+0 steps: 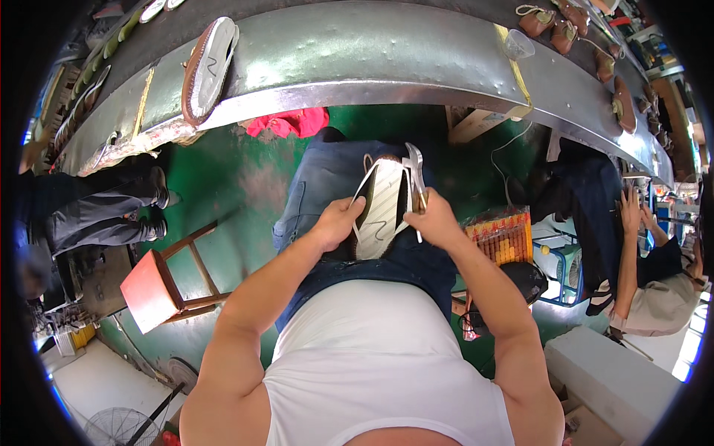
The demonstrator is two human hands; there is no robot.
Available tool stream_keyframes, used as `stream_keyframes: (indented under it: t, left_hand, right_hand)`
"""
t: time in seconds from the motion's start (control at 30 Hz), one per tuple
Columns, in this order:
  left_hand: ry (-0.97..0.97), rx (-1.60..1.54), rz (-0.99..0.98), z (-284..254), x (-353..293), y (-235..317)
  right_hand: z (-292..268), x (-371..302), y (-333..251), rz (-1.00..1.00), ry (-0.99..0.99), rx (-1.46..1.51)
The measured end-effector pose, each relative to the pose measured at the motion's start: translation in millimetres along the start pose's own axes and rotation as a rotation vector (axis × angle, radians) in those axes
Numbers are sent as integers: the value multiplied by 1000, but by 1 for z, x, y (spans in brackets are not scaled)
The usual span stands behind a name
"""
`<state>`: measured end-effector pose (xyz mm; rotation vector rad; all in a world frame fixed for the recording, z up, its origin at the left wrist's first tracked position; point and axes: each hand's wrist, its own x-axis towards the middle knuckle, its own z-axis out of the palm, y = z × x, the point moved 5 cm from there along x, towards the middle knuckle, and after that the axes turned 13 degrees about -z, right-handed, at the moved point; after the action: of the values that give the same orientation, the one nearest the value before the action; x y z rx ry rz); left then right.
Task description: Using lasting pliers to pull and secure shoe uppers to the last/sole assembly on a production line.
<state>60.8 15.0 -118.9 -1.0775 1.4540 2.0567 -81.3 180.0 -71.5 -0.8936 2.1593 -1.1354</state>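
Note:
A shoe (pixel 381 197) lies sole up on my lap, toe toward the bench. Its pale sole has slanting stripes and a dark wavy mark, and light strips stand away along both sides. My left hand (pixel 341 221) is closed on the shoe's left edge, thumb on top. At the opposite edge, my right hand (pixel 436 221) is closed around a metal hand tool (pixel 415 165) with a curved head and slim handle. The right thumb reaches the shoe's edge. The tool's head is beside the far right of the shoe; its exact kind is unclear.
Ahead runs a metal-topped bench (pixel 327 59), bearing another sole-up shoe (pixel 212 70), a clear cup (pixel 518 46) and several brown shoes (pixel 564 33). A red stool (pixel 152 290) stands left. A person's legs (pixel 104 204) are farther left; another person's arm (pixel 629 245) shows right.

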Motion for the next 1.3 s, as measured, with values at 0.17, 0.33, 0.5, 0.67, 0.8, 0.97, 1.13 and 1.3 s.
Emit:
stream_keyframes:
  t: [0.17, 0.33, 0.5, 0.67, 0.8, 0.97, 1.13, 1.3]
  left_hand:
    - [26, 392, 279, 5, -17, 1]
    - [-21, 186, 205, 18, -13, -10]
    - [-49, 259, 321, 24, -9, -23]
    - [-356, -279, 244, 28, -24, -16]
    - [-335, -404, 163, 32, -31, -10]
    - [-374, -465, 138, 29, -27, -15]
    - [-265, -470, 117, 33, -16, -20]
    - [146, -288, 231, 26, 6, -22]
  right_hand:
    - [-44, -23, -33, 165, -267, 44]
    - [-33, -50, -54, -422, -456, -413]
    - [-16, -33, -62, -265, -725, -554]
    - [-16, -17, -70, -172, -935, -573]
    - [-15, -11, -71, -202, -982, -418]
    - [-9, -6, -68, -49, -1104, -368]
    - [-13, -4, -69, -170, -971, -512]
    - [9, -21, -36, -308, -671, -450]
